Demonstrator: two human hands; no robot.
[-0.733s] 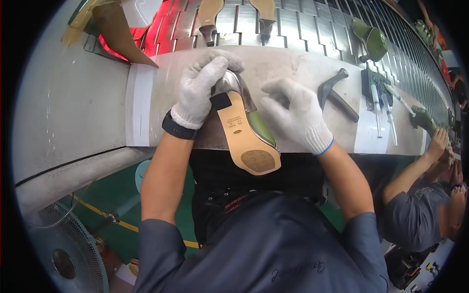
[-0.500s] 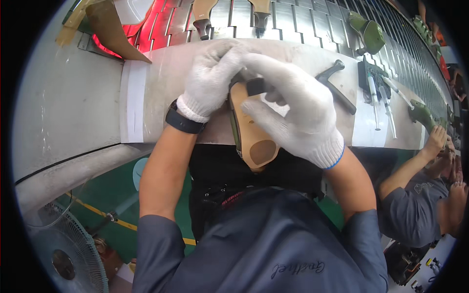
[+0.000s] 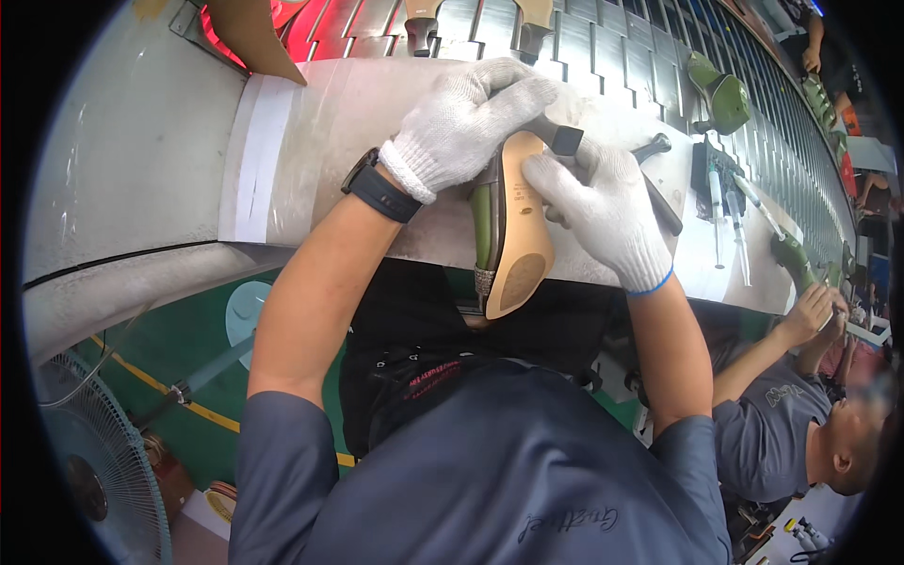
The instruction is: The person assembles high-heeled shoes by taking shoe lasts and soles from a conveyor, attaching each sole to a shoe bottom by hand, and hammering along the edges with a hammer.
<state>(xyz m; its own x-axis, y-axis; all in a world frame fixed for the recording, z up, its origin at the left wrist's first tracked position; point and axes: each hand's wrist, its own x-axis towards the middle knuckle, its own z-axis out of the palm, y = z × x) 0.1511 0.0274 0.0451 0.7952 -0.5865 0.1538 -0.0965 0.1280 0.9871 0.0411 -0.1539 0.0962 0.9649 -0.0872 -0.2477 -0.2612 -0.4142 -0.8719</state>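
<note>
A high-heeled shoe (image 3: 524, 221) is held sole up over the near edge of the workbench, its toe toward my body. It has a tan sole, a green upper, a sparkly trim near the toe and a dark heel (image 3: 565, 139). My left hand (image 3: 471, 122), in a white knit glove, is closed around the heel end from the left. My right hand (image 3: 612, 212), gloved too, grips the shoe's right side, its thumb on the sole below the heel. Its other fingers are partly hidden.
A hammer (image 3: 663, 201) lies right of my right hand, then syringes (image 3: 732, 221) by a black holder. Beyond the bench runs a slatted metal conveyor (image 3: 621, 52) carrying more shoes, including a green one (image 3: 727, 102). A co-worker (image 3: 777, 414) handles a green shoe at right. A fan (image 3: 104, 471) stands lower left.
My right hand has moved from over the heel down to the sole's right edge. The shoe has turned slightly, showing more of its sole and heel. The whole view has shifted a little.
</note>
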